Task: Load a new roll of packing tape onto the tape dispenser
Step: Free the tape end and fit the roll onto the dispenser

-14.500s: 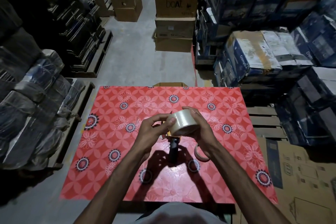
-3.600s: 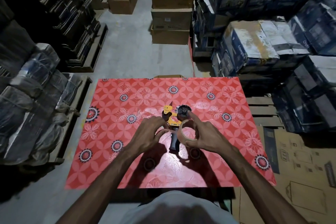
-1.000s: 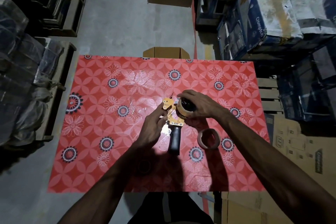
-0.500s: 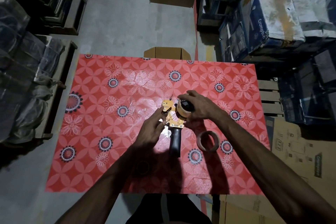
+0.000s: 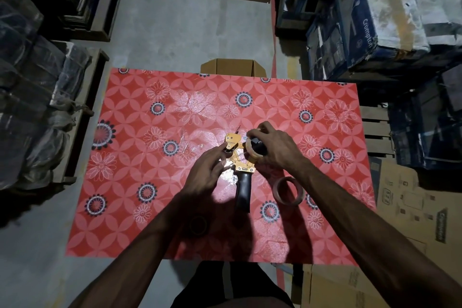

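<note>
An orange tape dispenser (image 5: pixel 235 155) with a black handle (image 5: pixel 243 191) lies on the red flowered table (image 5: pixel 140 207). A roll of clear packing tape (image 5: pixel 250 150) sits on its black hub, and my right hand (image 5: pixel 271 146) is curled over the roll from the right. My left hand (image 5: pixel 206 171) rests at the dispenser's left side, its fingertips touching the orange frame near the front plate. An empty brown cardboard tape core (image 5: pixel 288 190) lies flat on the table just right of the handle.
An open cardboard box (image 5: pixel 231 67) stands behind the table's far edge. Stacked blue cartons (image 5: pixel 375 20) fill the right side and wrapped bundles (image 5: pixel 32 97) on pallets the left. Flattened cardboard (image 5: pixel 410 207) lies on the floor at the right.
Both hands have stayed on the dispenser. My right hand has shifted slightly on the tape roll and the left fingers have moved up along the orange frame. The view has tilted a little.
</note>
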Tool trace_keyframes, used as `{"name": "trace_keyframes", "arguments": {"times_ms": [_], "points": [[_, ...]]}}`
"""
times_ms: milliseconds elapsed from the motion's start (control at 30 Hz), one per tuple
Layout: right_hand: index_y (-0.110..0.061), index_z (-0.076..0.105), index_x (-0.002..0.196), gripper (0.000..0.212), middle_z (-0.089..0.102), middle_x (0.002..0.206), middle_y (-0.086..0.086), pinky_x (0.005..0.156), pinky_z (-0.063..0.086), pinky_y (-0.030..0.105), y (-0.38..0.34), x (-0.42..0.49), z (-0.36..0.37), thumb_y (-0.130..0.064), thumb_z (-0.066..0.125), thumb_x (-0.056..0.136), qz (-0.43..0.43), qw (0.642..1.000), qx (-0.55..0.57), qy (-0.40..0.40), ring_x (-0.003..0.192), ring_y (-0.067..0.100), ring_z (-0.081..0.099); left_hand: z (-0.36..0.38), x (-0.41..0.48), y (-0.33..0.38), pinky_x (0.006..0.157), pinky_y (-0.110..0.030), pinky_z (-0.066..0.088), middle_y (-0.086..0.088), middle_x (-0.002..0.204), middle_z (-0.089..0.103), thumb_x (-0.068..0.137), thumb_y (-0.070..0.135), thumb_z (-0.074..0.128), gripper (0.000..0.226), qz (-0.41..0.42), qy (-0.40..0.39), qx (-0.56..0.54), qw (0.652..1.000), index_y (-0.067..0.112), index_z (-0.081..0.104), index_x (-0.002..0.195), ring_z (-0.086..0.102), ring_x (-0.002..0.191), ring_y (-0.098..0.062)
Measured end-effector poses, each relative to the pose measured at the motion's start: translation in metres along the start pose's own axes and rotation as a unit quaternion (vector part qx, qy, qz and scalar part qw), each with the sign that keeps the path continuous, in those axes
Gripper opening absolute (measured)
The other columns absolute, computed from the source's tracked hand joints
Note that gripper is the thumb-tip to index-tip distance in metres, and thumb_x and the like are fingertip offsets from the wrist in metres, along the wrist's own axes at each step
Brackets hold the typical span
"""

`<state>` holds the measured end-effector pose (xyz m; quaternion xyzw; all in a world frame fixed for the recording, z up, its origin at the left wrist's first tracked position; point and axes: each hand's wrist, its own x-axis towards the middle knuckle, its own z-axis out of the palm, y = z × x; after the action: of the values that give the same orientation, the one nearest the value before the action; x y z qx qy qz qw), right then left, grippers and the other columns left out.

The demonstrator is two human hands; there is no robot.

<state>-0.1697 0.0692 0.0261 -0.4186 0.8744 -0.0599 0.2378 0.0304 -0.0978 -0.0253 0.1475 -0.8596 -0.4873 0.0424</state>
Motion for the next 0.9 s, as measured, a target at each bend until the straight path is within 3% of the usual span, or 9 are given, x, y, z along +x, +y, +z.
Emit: {"name": "trace_keyframes", "arguments": {"times_ms": [100, 200, 367, 533, 633, 733, 833, 900], "points": [[-0.036, 0.051, 0.143, 0.078, 0.048, 0.144, 0.003, 0.080, 0.052, 0.030, 0.002, 0.002, 0.001, -0.047, 0.086, 0.074, -0.012, 1.000, -0.007, 0.003, 0.100, 0.028, 0.067, 0.004, 0.000, -0.007, 0.108, -0.044, 0.046, 0.019, 0.154, 0.057, 0.111, 0.020, 0.056, 0.011, -0.021, 0.003, -0.012, 1.000, 0.026, 0.063, 0.116, 0.054, 0.139, -0.010], [-0.039, 0.050, 0.143, 0.082, 0.050, 0.145, 0.001, 0.079, 0.048, 0.028, 0.005, 0.010, 0.000, -0.045, 0.089, 0.071, -0.007, 1.000, -0.008, -0.017, 0.101, 0.028, 0.066, 0.010, 0.001, -0.013, 0.111, -0.046, 0.044, 0.019, 0.146, 0.060, 0.110, 0.019, 0.057, 0.022, -0.046, 0.017, 0.000, 0.999, 0.018, 0.061, 0.131, 0.052, 0.137, -0.008], [-0.039, 0.048, 0.140, 0.086, 0.052, 0.141, 0.001, 0.087, 0.060, 0.042, 0.005, 0.016, 0.013, -0.035, 0.091, 0.066, 0.001, 0.999, 0.011, -0.044, 0.105, 0.029, 0.065, 0.016, 0.004, -0.025, 0.114, -0.046, 0.043, 0.012, 0.149, 0.060, 0.104, 0.012, 0.061, 0.022, -0.039, 0.022, 0.032, 0.998, 0.014, 0.063, 0.126, 0.048, 0.141, -0.009], [-0.039, 0.048, 0.141, 0.086, 0.052, 0.144, 0.002, 0.083, 0.061, 0.042, 0.010, 0.013, 0.020, -0.038, 0.088, 0.065, -0.013, 1.000, 0.003, -0.022, 0.103, 0.028, 0.065, 0.008, 0.012, -0.019, 0.114, -0.035, 0.039, 0.008, 0.159, 0.053, 0.104, 0.013, 0.062, 0.027, 0.012, 0.023, 0.091, 0.996, 0.037, 0.058, 0.113, 0.049, 0.141, -0.017], [-0.037, 0.047, 0.142, 0.086, 0.052, 0.143, 0.004, 0.083, 0.061, 0.042, 0.009, 0.013, 0.022, -0.036, 0.088, 0.066, -0.012, 1.000, 0.002, -0.018, 0.103, 0.029, 0.065, 0.002, 0.013, -0.019, 0.108, -0.042, 0.045, 0.011, 0.154, 0.057, 0.103, 0.013, 0.063, 0.029, 0.015, 0.010, 0.104, 0.994, 0.040, 0.057, 0.112, 0.053, 0.135, -0.016], [-0.039, 0.044, 0.142, 0.089, 0.050, 0.144, 0.003, 0.083, 0.061, 0.044, 0.010, 0.015, 0.024, -0.033, 0.088, 0.064, -0.011, 1.000, 0.002, -0.026, 0.104, 0.029, 0.065, -0.001, 0.013, -0.021, 0.105, -0.041, 0.046, 0.012, 0.153, 0.058, 0.104, 0.014, 0.062, 0.029, 0.016, 0.008, 0.102, 0.995, 0.041, 0.059, 0.111, 0.053, 0.134, -0.015], [-0.040, 0.042, 0.147, 0.094, 0.045, 0.154, 0.004, 0.088, 0.060, 0.042, 0.013, 0.017, 0.029, -0.031, 0.089, 0.066, -0.001, 0.999, 0.005, -0.034, 0.113, 0.030, 0.063, -0.001, 0.011, -0.019, 0.100, -0.038, 0.044, 0.013, 0.146, 0.063, 0.101, 0.012, 0.064, 0.030, -0.003, 0.027, 0.068, 0.997, 0.040, 0.054, 0.094, 0.054, 0.126, -0.012], [-0.041, 0.041, 0.147, 0.095, 0.043, 0.156, 0.003, 0.089, 0.059, 0.043, 0.013, 0.018, 0.032, -0.030, 0.088, 0.066, 0.004, 0.999, 0.011, -0.034, 0.114, 0.031, 0.063, -0.002, 0.012, -0.025, 0.097, -0.043, 0.048, 0.010, 0.137, 0.068, 0.100, 0.016, 0.062, 0.022, -0.008, 0.021, 0.071, 0.997, 0.030, 0.052, 0.088, 0.056, 0.118, -0.016]]}}
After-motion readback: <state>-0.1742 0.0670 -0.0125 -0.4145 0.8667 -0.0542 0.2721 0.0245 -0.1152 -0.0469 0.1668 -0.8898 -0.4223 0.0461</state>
